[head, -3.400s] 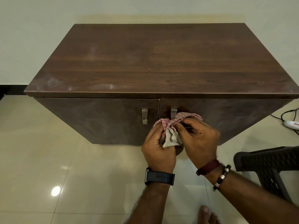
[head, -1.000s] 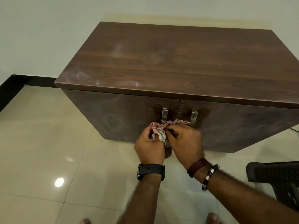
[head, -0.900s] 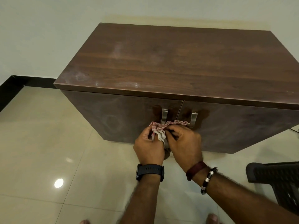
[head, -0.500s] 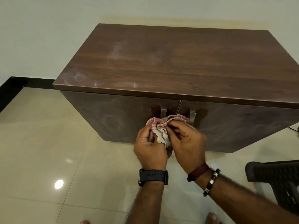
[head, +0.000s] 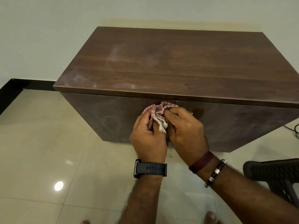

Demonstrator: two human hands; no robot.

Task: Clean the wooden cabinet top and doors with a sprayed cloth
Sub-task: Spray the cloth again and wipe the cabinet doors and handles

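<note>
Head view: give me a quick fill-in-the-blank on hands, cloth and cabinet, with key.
1. Both the left hand and the right hand grip the crumpled red-checked ____.
2. The black watch sits on the ____ wrist.
3. The dark brown wooden cabinet top shows pale ____ near its front left corner.
4. The black plastic chair stands on the person's ____ side.

Missing words: cloth; left; smudges; right
</note>
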